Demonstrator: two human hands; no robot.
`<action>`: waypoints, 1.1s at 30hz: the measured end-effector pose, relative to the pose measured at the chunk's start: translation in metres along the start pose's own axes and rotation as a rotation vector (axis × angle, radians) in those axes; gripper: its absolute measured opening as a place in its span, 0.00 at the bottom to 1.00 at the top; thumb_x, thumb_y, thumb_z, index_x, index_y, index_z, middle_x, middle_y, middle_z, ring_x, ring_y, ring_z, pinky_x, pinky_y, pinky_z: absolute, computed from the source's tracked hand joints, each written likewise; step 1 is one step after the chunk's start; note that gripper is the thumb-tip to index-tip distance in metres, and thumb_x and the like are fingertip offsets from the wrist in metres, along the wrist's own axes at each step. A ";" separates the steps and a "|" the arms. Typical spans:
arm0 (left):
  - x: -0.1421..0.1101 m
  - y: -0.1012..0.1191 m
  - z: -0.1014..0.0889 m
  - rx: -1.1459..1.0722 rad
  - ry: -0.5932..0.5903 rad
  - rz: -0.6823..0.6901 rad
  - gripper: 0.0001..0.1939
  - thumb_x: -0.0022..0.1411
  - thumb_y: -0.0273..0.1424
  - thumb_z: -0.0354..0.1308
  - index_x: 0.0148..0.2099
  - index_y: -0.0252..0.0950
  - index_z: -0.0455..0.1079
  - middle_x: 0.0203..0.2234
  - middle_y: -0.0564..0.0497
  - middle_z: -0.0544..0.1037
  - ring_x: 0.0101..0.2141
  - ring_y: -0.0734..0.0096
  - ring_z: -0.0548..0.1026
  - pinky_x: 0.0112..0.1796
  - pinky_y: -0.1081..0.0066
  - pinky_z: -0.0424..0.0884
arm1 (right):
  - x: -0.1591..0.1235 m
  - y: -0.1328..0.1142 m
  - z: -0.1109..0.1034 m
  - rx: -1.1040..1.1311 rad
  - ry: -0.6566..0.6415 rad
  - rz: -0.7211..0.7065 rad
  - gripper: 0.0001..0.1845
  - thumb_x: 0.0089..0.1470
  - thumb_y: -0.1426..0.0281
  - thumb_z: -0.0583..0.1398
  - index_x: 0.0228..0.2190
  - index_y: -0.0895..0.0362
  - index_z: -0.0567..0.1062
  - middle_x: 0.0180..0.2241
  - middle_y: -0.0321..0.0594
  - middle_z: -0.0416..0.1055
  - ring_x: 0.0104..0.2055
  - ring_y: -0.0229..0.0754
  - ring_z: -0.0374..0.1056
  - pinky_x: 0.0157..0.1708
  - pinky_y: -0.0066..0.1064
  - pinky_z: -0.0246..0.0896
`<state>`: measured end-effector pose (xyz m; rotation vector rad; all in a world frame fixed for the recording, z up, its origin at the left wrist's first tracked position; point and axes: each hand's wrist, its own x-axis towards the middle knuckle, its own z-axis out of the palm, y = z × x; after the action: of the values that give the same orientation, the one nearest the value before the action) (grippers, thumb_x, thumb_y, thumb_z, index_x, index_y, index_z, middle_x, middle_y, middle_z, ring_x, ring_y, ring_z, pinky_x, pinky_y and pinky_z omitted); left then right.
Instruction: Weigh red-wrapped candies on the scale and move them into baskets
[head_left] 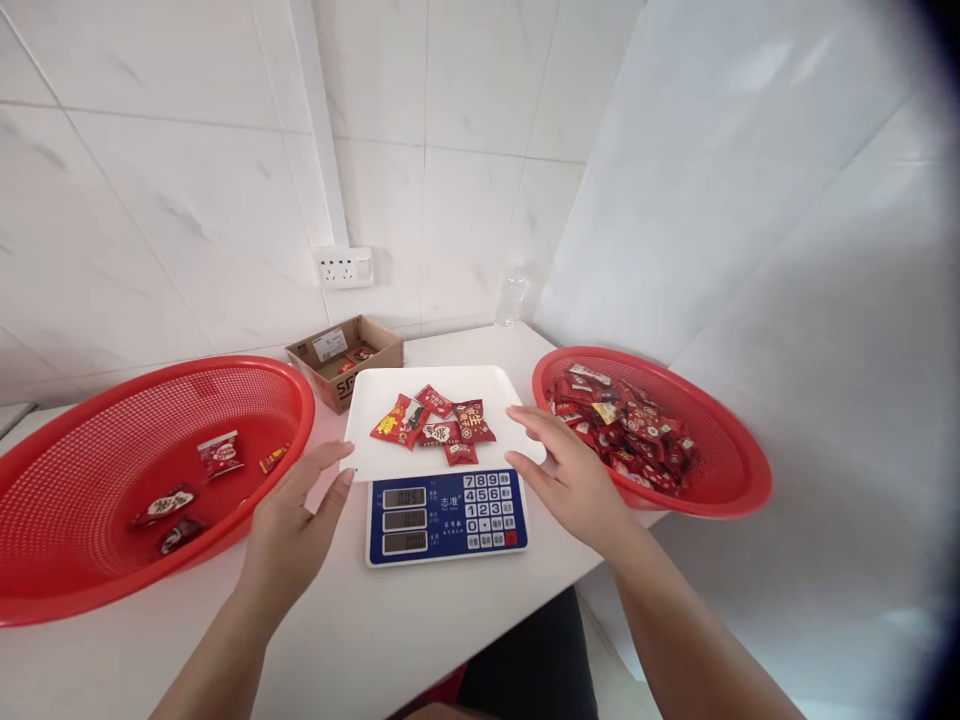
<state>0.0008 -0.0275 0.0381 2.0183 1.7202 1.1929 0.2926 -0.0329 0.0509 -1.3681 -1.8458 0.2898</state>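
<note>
Packets [437, 431] lie between left hand [291, 525] and right hand [566, 478], fingers parted, holding nothing. Long axes vary; the overlapped middle one's seemingly runs sideways.

Through the head view, I am seeing both my bare arms sloping inward from below. My left forearm [221, 650] is slanting up to the right, and my left hand [296, 515] is showing its thumb side, fingers bending forward, thumb [336, 496] standing apart from them. My right forearm [679, 615] is slanting up to the left, and my right hand [566, 485] is pointing leftward, thumb [529, 470] lying below the parted fingers. The hands are facing each other, well apart, both wrists running nearly straight.
</note>
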 end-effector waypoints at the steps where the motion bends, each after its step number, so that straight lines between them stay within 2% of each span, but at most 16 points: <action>1: 0.000 0.000 -0.003 -0.003 0.019 -0.050 0.19 0.60 0.44 0.50 0.47 0.41 0.70 0.45 0.49 0.77 0.46 0.61 0.74 0.38 0.67 0.74 | -0.010 0.003 -0.002 0.014 0.048 0.034 0.21 0.58 0.61 0.54 0.52 0.50 0.68 0.54 0.42 0.67 0.55 0.47 0.62 0.53 0.43 0.60; 4: -0.001 0.000 -0.006 -0.019 0.021 -0.129 0.19 0.58 0.46 0.51 0.45 0.42 0.71 0.44 0.50 0.78 0.44 0.61 0.75 0.25 0.74 0.70 | -0.037 0.017 0.000 0.004 0.145 0.182 0.19 0.56 0.59 0.55 0.47 0.53 0.72 0.47 0.45 0.72 0.47 0.48 0.70 0.46 0.41 0.67; 7: -0.001 0.000 -0.005 -0.019 -0.005 -0.157 0.20 0.57 0.46 0.50 0.45 0.41 0.71 0.43 0.50 0.78 0.41 0.61 0.75 0.23 0.74 0.68 | -0.054 0.030 0.005 -0.046 0.159 0.258 0.18 0.56 0.58 0.54 0.43 0.55 0.74 0.42 0.47 0.75 0.42 0.48 0.72 0.43 0.41 0.69; 11: -0.001 0.001 -0.002 -0.020 -0.028 -0.167 0.20 0.57 0.47 0.50 0.45 0.41 0.71 0.43 0.49 0.78 0.36 0.63 0.76 0.24 0.72 0.69 | -0.063 0.030 0.005 -0.085 0.130 0.273 0.18 0.56 0.58 0.54 0.41 0.54 0.75 0.42 0.46 0.76 0.43 0.48 0.73 0.43 0.41 0.69; 15: -0.002 0.001 0.002 -0.008 -0.037 -0.120 0.19 0.58 0.46 0.50 0.45 0.42 0.72 0.43 0.49 0.78 0.35 0.65 0.76 0.26 0.72 0.70 | -0.063 0.027 0.005 -0.077 0.135 0.259 0.17 0.57 0.59 0.53 0.40 0.54 0.75 0.41 0.45 0.77 0.43 0.48 0.73 0.42 0.39 0.70; 23: -0.002 0.007 0.003 -0.014 -0.053 -0.085 0.17 0.59 0.44 0.50 0.45 0.41 0.71 0.41 0.50 0.78 0.23 0.74 0.72 0.22 0.74 0.67 | -0.064 0.030 0.016 -0.063 0.113 0.205 0.15 0.58 0.62 0.52 0.39 0.53 0.76 0.39 0.42 0.77 0.42 0.46 0.73 0.41 0.37 0.69; 25: -0.003 0.007 0.006 -0.004 -0.065 -0.053 0.16 0.60 0.43 0.51 0.45 0.42 0.71 0.41 0.51 0.78 0.26 0.72 0.73 0.23 0.74 0.68 | -0.065 0.031 0.017 -0.065 0.112 0.208 0.15 0.58 0.62 0.52 0.39 0.54 0.76 0.39 0.42 0.77 0.42 0.46 0.73 0.41 0.37 0.70; 29: -0.003 0.004 0.012 0.005 -0.091 0.032 0.14 0.61 0.40 0.50 0.46 0.42 0.71 0.42 0.52 0.78 0.39 0.66 0.76 0.30 0.73 0.71 | -0.067 0.031 0.016 -0.064 0.101 0.220 0.15 0.58 0.62 0.52 0.40 0.54 0.76 0.40 0.42 0.77 0.42 0.46 0.73 0.40 0.36 0.70; 33: -0.004 0.004 0.017 -0.014 -0.136 0.021 0.15 0.62 0.41 0.49 0.46 0.42 0.70 0.44 0.51 0.77 0.43 0.65 0.75 0.26 0.74 0.71 | -0.069 0.032 0.015 -0.073 0.092 0.224 0.15 0.58 0.62 0.52 0.40 0.53 0.76 0.40 0.42 0.77 0.42 0.46 0.73 0.40 0.36 0.70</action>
<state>0.0158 -0.0265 0.0278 2.0625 1.6266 1.0444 0.3107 -0.0769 -0.0097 -1.6152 -1.6445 0.2707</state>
